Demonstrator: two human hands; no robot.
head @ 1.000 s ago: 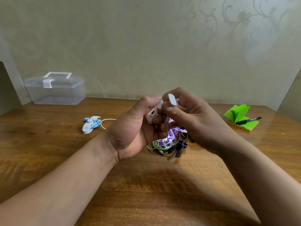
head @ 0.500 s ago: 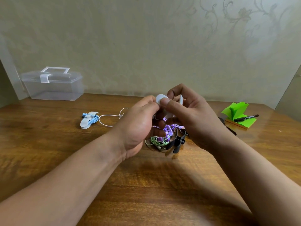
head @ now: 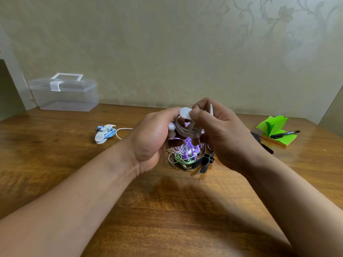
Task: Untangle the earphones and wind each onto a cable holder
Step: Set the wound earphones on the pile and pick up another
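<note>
Above the table's middle, my left hand (head: pixel 152 140) and my right hand (head: pixel 220 132) both hold a white cable holder (head: pixel 185 113) with white earphones (head: pixel 182 129) wound round it. My right thumb presses the holder's flap; an earbud pokes out by my left palm. Under the hands lies a tangle of purple earphones (head: pixel 187 148) and green earphones (head: pixel 179 158) beside black cable holders (head: pixel 205 161). A blue earphone wound on a white holder (head: pixel 104 133) lies at the left, with a loose white cable (head: pixel 122 131) curving beside it.
A clear plastic box with a lid (head: pixel 65 93) stands at the back left against the wall. Green sticky notes (head: pixel 274 131) with a black marker (head: pixel 284 134) on them sit at the right. The wooden table (head: pixel 167 210) stretches toward me.
The holder was turned in my hands, and my right thumb now presses its flap. The loose white cable at the left has been drawn shorter toward the hands.
</note>
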